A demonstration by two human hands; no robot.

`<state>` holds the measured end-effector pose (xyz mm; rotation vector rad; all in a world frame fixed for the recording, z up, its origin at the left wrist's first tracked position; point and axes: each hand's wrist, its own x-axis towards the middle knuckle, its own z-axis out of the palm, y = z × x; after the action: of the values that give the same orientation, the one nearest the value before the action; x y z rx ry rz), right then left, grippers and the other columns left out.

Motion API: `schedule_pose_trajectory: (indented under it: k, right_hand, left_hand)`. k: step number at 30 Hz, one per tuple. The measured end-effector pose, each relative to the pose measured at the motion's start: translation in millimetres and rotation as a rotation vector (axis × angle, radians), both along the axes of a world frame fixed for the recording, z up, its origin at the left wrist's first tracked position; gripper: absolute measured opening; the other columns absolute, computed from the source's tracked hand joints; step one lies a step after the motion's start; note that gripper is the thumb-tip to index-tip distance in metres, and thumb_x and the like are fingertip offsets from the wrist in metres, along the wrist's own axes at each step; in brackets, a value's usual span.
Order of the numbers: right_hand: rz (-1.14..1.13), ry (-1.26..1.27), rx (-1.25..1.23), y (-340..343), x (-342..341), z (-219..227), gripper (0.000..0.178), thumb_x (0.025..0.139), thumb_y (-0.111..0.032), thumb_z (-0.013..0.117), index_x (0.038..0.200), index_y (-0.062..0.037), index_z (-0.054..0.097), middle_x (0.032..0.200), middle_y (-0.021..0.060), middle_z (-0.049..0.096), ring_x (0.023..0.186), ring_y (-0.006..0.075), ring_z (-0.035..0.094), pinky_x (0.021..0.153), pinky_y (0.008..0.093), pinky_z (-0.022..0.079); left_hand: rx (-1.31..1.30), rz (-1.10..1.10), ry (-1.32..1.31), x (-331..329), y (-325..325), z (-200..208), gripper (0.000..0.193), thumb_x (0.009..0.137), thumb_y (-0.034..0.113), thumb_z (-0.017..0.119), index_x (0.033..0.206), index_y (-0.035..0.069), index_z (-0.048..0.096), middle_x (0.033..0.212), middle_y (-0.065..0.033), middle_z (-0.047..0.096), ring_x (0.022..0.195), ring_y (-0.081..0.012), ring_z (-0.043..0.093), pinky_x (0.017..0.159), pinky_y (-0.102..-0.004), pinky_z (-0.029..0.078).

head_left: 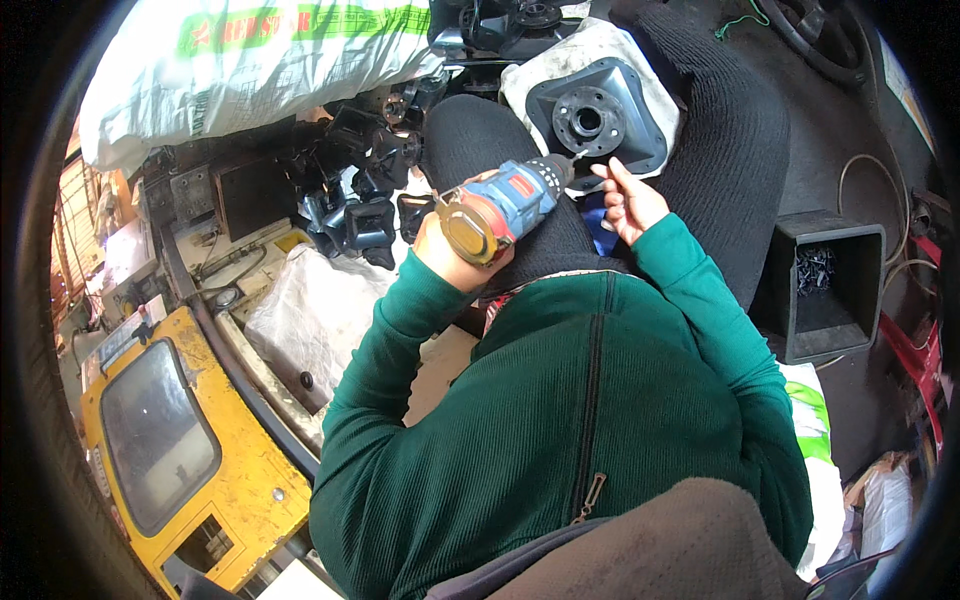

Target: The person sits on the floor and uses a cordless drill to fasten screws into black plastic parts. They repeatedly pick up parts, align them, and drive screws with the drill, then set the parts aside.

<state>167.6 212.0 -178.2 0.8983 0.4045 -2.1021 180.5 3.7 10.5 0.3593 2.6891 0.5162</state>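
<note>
My left hand (pixel 440 250) is wrapped round a blue and red cordless drill (pixel 525 192), whose bit end points at the near edge of a black part. That black part (pixel 628 95) has a square base with a round, holed flange raised in its middle. It rests on a white sack-like cover (pixel 523 88) between my knees. Just beside the drill's tip, my right hand (pixel 635 205) is closed, thumb and fingertips together near the part's lower edge. Whatever it pinches is too small to make out.
On the right stands a dark square bin (pixel 870 290) holding small screws. Several black parts (pixel 370 225) lie heaped to the left, below a big white sack (pixel 260 90). A yellow machine door (pixel 160 435) is at the lower left, a dark wheel (pixel 820 40) at the far right.
</note>
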Motion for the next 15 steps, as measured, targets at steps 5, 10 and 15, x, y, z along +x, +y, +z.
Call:
schedule_pose_trajectory:
  k: [5, 10, 15]
  right_hand:
    - [0.064, 0.153, 0.295, -3.6, -6.4, -5.3, 0.031, 0.084, -0.032, 0.065, 0.097, -0.0041, 0.060, 0.059, -0.0072, 0.041, 0.042, 0.0018, 0.031, 0.037, 0.0176, 0.026]
    - [0.055, 0.226, 0.507, -14.5, -15.0, -10.6, 0.032, 0.080, -0.034, 0.069, 0.090, -0.0039, 0.063, 0.054, -0.0081, 0.041, 0.041, 0.0024, 0.032, 0.037, 0.0198, 0.026]
    - [0.067, 0.184, 0.503, -11.2, -21.6, -9.2, 0.030, 0.081, -0.035, 0.068, 0.083, -0.0045, 0.066, 0.054, -0.0080, 0.044, 0.041, 0.0022, 0.032, 0.037, 0.0202, 0.026]
  left_hand:
    - [-0.019, 0.048, -0.041, -17.6, 0.1, -1.0, 0.050, 0.067, 0.021, 0.073, 0.110, 0.002, 0.054, 0.103, -0.0141, 0.060, 0.095, -0.0302, 0.059, 0.083, -0.0369, 0.047]
    - [-0.172, -0.042, -0.055, -37.3, 5.9, -10.7, 0.046, 0.065, 0.033, 0.075, 0.097, 0.003, 0.062, 0.090, -0.0149, 0.065, 0.083, -0.0298, 0.064, 0.076, -0.0364, 0.051]
    - [-0.176, -0.045, -0.233, -61.9, 10.6, -3.4, 0.046, 0.067, 0.027, 0.073, 0.104, 0.004, 0.059, 0.096, -0.0149, 0.064, 0.088, -0.0294, 0.063, 0.079, -0.0352, 0.051]
